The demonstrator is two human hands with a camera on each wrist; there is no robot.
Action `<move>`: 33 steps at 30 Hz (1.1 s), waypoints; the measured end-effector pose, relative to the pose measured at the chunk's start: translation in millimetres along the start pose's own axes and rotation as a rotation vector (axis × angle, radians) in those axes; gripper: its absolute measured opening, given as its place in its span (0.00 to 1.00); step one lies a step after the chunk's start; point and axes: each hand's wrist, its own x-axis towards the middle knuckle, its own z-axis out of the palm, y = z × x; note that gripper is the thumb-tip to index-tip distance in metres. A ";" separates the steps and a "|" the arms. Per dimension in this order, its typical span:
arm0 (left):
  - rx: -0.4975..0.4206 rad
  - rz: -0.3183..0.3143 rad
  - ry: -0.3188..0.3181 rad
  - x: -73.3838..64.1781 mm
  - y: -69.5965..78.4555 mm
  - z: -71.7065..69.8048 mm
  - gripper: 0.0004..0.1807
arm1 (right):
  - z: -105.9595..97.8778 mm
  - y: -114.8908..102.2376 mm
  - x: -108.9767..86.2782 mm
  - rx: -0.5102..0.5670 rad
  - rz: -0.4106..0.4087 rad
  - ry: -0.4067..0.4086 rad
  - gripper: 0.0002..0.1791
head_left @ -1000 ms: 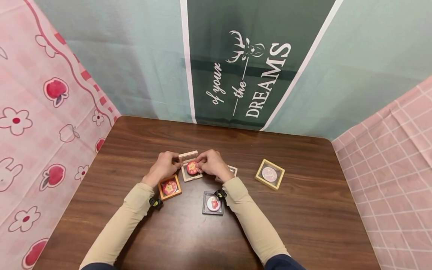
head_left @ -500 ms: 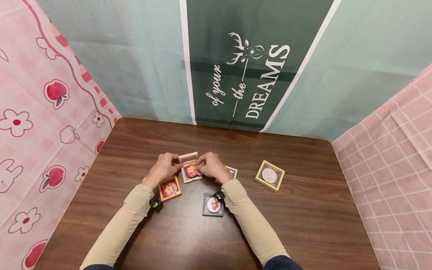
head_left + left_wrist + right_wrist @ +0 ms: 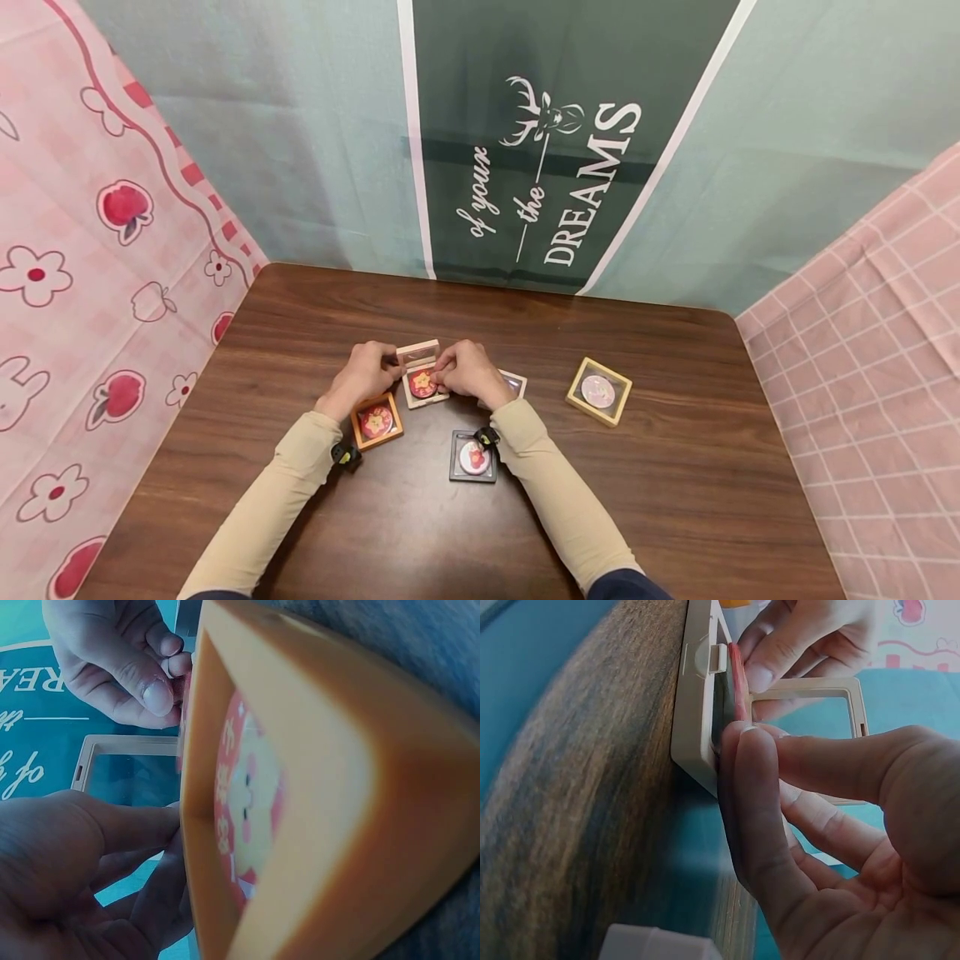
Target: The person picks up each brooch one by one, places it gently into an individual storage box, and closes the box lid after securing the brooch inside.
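A small beige display case (image 3: 429, 403) lies open on the table with its clear-windowed lid (image 3: 417, 353) standing up at the back. My left hand (image 3: 367, 372) grips the case's left side near the hinge. Inside the case lies a round red button badge (image 3: 422, 383) with a yellow flower-shaped figure. Its right edge is pinched between thumb and finger of my right hand (image 3: 468, 370). In the right wrist view the badge (image 3: 739, 684) appears edge-on, slightly tilted over the case base (image 3: 692, 720). An orange case (image 3: 330, 750) fills much of the left wrist view and hides part of the work.
The orange case (image 3: 400, 429) with a similar red badge sits by my left wrist. A black case (image 3: 472, 478) with a white badge lies below my right wrist. Another pale case (image 3: 516, 382) is partly under my right forearm. Farther right stands a yellow case (image 3: 576, 392).
My right hand has brought the red badge slightly left and down, into the beige case's base. My left hand stays on the case.
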 end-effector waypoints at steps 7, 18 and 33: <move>-0.009 0.012 0.002 0.6 -1.8 1.4 0.02 | 0.8 0.7 -1.1 -0.005 -0.008 0.003 0.05; -0.015 0.018 0.006 0.0 -1.9 -0.2 0.03 | 6.4 -16.1 -7.2 -0.181 -0.120 -0.049 0.16; -0.024 0.008 0.007 -0.6 -1.9 -2.1 0.03 | 14.4 -18.7 -5.3 -0.251 -0.117 -0.079 0.22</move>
